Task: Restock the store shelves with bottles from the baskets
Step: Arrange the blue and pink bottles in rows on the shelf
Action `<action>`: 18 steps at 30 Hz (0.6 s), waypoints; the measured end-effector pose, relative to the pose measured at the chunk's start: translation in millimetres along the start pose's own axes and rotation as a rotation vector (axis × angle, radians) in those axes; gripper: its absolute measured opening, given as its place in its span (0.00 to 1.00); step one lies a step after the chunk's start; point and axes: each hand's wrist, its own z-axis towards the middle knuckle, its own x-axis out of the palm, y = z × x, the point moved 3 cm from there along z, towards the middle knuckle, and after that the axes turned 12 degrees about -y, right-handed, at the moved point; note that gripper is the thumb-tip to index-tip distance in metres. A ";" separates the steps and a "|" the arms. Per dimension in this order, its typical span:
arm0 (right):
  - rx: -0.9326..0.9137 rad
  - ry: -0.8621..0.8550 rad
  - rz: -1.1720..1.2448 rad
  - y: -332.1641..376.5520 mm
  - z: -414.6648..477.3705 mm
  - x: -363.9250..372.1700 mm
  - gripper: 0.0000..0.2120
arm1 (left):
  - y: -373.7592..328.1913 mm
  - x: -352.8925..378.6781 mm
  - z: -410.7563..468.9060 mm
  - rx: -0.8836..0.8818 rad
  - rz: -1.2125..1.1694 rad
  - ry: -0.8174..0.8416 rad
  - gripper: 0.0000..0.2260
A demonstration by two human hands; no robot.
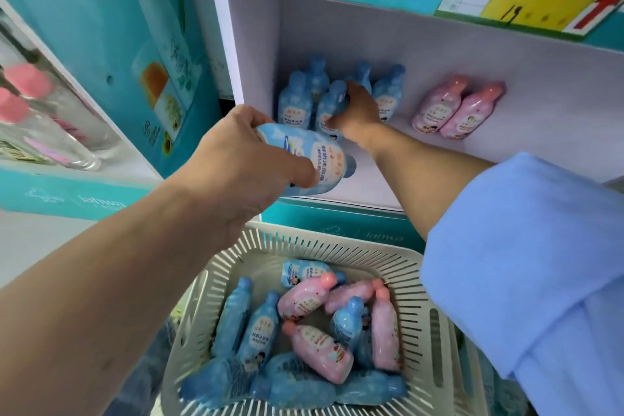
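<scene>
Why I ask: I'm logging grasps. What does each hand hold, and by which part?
The left hand grips a blue bottle round its body. The right hand holds a shelved blue bottle by its upper body, below the cap.

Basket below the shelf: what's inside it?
Blue bottles and pink bottles lie jumbled in the white slatted basket. Those on top cover the bottom layer, so the full count is hidden.

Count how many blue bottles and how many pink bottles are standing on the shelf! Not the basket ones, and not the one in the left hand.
Blue bottles: 5
Pink bottles: 2
Total: 7
</scene>
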 end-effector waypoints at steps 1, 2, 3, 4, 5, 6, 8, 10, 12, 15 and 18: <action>0.024 0.012 0.014 0.5 1.0 -0.3 0.25 | -0.2 0.8 0.8 -0.006 -0.017 -0.014 0.21; 0.037 0.020 0.025 -0.1 2.5 -0.1 0.25 | -0.1 1.7 0.9 -0.014 -0.031 -0.023 0.21; 0.039 0.023 0.034 0.0 2.6 -1.1 0.25 | 0.2 2.6 0.9 -0.023 -0.047 -0.026 0.21; 0.032 0.018 0.043 -1.1 2.6 -1.6 0.24 | 0.5 3.8 0.4 -0.035 -0.064 -0.027 0.21; 0.021 0.008 0.047 -1.1 1.1 -3.2 0.23 | 1.1 4.8 0.1 -0.046 -0.079 -0.028 0.22; 0.013 -0.005 0.051 -3.0 0.1 -4.6 0.21 | 1.4 6.2 -0.5 -0.058 -0.091 -0.028 0.22; 0.025 -0.018 0.078 -6.2 -3.1 -7.2 0.23 | 1.7 8.3 -1.8 -0.078 -0.117 -0.024 0.23; 0.060 -0.005 0.111 -7.6 -7.4 -11.4 0.28 | 1.9 10.1 -2.5 -0.083 -0.132 -0.019 0.24; 0.076 -0.006 0.107 -8.9 -10.3 -18.1 0.30 | 2.6 13.0 -3.6 -0.079 -0.150 -0.009 0.24; 0.062 -0.057 0.080 -6.2 -15.3 -34.7 0.23 | 3.7 16.6 -4.0 -0.100 -0.202 -0.013 0.23; 0.143 -0.017 0.303 6.2 -32.8 -58.0 0.04 | 5.2 20.7 -3.5 -0.133 -0.266 -0.019 0.22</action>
